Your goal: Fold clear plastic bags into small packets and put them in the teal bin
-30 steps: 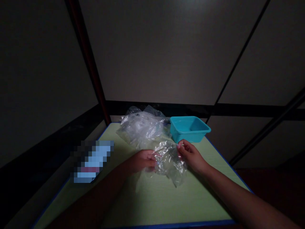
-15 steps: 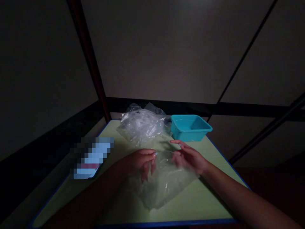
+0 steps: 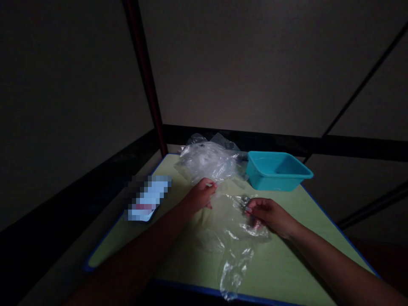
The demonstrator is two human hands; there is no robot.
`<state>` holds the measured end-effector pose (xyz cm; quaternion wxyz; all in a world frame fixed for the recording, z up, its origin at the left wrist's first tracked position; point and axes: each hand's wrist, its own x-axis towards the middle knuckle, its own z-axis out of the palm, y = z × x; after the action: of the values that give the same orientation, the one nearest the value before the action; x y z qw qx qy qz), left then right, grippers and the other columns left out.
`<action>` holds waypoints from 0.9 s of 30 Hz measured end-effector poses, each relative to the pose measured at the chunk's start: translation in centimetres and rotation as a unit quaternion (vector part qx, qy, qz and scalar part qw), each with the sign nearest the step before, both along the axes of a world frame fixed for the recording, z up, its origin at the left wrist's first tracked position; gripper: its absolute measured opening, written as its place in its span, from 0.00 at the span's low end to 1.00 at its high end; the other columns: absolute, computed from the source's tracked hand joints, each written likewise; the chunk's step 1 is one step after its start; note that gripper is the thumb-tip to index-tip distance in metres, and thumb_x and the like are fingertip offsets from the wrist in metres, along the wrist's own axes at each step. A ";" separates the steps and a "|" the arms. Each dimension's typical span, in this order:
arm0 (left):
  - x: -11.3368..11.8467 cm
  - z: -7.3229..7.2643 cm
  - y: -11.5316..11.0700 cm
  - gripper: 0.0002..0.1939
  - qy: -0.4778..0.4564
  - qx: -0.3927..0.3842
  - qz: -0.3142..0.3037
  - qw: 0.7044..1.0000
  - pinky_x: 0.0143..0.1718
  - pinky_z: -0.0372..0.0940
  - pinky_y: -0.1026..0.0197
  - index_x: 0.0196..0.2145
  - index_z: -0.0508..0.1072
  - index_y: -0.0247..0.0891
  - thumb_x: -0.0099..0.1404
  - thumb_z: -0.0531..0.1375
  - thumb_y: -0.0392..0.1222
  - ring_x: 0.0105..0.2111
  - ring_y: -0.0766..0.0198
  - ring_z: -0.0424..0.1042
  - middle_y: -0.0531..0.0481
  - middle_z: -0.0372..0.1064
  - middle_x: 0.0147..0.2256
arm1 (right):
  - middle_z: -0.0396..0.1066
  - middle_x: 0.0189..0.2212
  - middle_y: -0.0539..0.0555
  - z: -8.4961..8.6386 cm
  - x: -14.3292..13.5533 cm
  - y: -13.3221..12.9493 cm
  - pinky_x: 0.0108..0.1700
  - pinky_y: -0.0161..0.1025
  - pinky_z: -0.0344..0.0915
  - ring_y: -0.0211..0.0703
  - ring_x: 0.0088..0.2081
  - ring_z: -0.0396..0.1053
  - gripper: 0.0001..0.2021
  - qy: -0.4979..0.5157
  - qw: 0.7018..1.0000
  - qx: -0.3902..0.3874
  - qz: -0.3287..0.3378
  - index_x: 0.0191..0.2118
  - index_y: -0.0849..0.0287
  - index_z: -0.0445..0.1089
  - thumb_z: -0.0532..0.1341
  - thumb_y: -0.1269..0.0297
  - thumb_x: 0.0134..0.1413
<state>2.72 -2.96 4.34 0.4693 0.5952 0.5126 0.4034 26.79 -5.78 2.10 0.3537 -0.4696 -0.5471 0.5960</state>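
Clear plastic bag spread between two bare hands, low over a pale green table

Clear bag (image 3: 228,221): thin, creased, see-through. Lies across the middle of the near part of the table (image 3: 287,259), between the hands; a narrow, shiny length trails down to the blue near edge. Dim light; outline hard to follow where film overlaps green.

Right hand (image 3: 267,214): at the bag's right side, closed in a pinch on the film, thumb against curled fingers. Lower fingers show partly through the plastic.

Left hand (image 3: 204,194): at the bag's upper left, palm side turned inward. Thumb and forefinger closed, tips together; too dim to tell whether film sits between them.

Beyond the hands: heap of crumpled clear plastic (image 3: 208,159), whitish at its center, loose corners sticking up, near the table's far edge. Just right of it, teal basin (image 3: 276,182), upright, rounded rectangular rim, near the far right corner. Interior partly visible, bottom not fully seen.

Left side of table: phone-like slab (image 3: 149,197), bright face up, blurred into blocks; screen content unreadable. Sits well apart from the basin.

Behind: grayish wall panels (image 3: 239,76), black horizontal band (image 3: 366,144), dark red upright post (image 3: 145,72) toward the left.
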 end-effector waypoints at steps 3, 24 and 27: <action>0.1 0.0 -0.8 0.15 0.055 0.093 0.080 0.991 0.50 0.64 0.51 0.43 0.67 0.39 0.58 0.61 0.43 0.48 0.54 0.67 0.44 0.64 0.47 | 0.65 0.18 0.46 0.1 0.2 0.1 0.16 0.30 0.52 0.29 0.14 0.55 0.24 -0.099 0.995 0.025 -0.008 0.29 0.62 0.71 0.69 0.44 0.39; 0.7 -1.7 -5.1 0.51 0.442 0.180 -0.278 0.834 0.63 0.39 0.35 0.68 0.46 0.37 0.57 0.57 0.69 0.67 0.42 0.32 0.29 0.32 0.67 | 0.71 0.29 0.50 0.5 0.0 -0.8 0.18 0.31 0.60 0.29 0.16 0.63 0.26 -0.111 0.988 0.017 0.104 0.43 0.61 0.67 0.66 0.44 0.46; 0.5 -2.1 -5.1 0.58 0.441 0.176 -0.288 0.832 0.63 0.36 0.35 0.68 0.44 0.37 0.52 0.57 0.74 0.67 0.41 0.29 0.30 0.28 0.67 | 0.73 0.28 0.51 1.0 0.2 -1.2 0.18 0.30 0.61 0.32 0.16 0.66 0.26 -0.090 0.977 -0.041 0.187 0.45 0.60 0.64 0.65 0.44 0.49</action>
<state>3.20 -8.07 2.29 0.1753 0.9030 0.3912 0.0280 27.00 -6.97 3.14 0.1655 -0.4251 -0.6297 0.6288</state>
